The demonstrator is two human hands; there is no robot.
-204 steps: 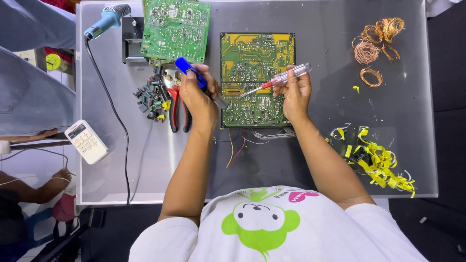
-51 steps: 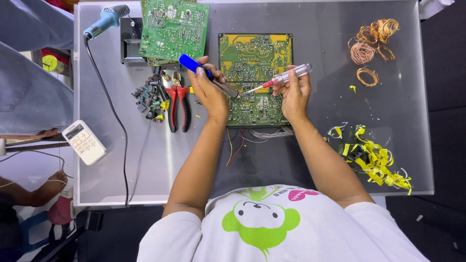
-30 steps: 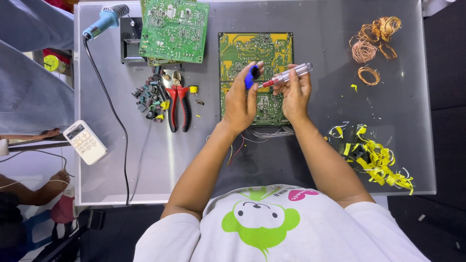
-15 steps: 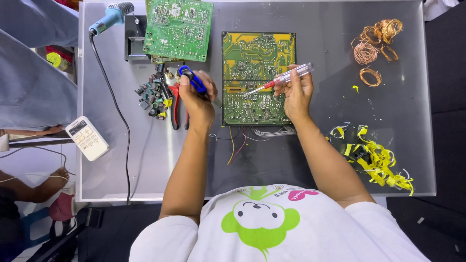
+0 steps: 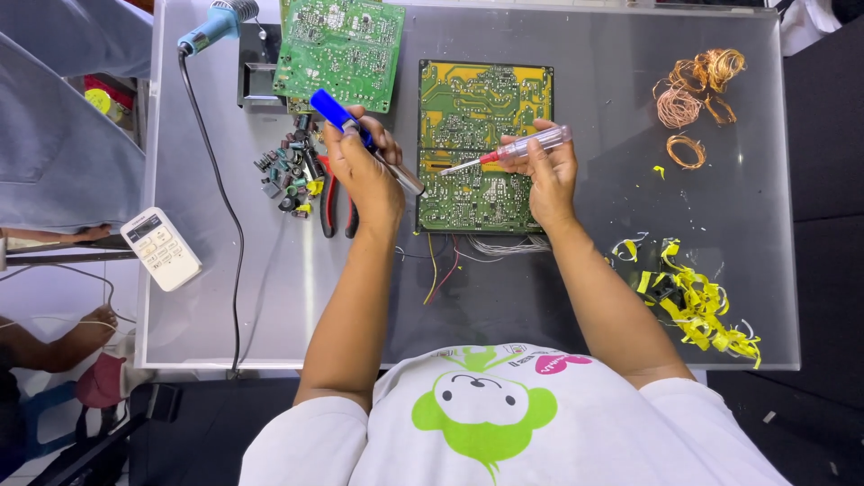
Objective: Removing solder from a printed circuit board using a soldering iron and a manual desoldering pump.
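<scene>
The left hand (image 5: 364, 171) grips a blue-handled iron (image 5: 360, 139), its tip just left of the board (image 5: 481, 108). The right hand (image 5: 549, 175) pinches a clear screwdriver (image 5: 526, 148) whose tip lies over the board. Pliers (image 5: 335, 202) lie under the left wrist.

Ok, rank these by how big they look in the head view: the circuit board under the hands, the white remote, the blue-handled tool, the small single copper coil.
1. Circuit board, clearly largest.
2. White remote.
3. Blue-handled tool in the left hand: about as long as the remote but thinner, partly hidden, so this order is unsure.
4. Small copper coil, smallest.
</scene>
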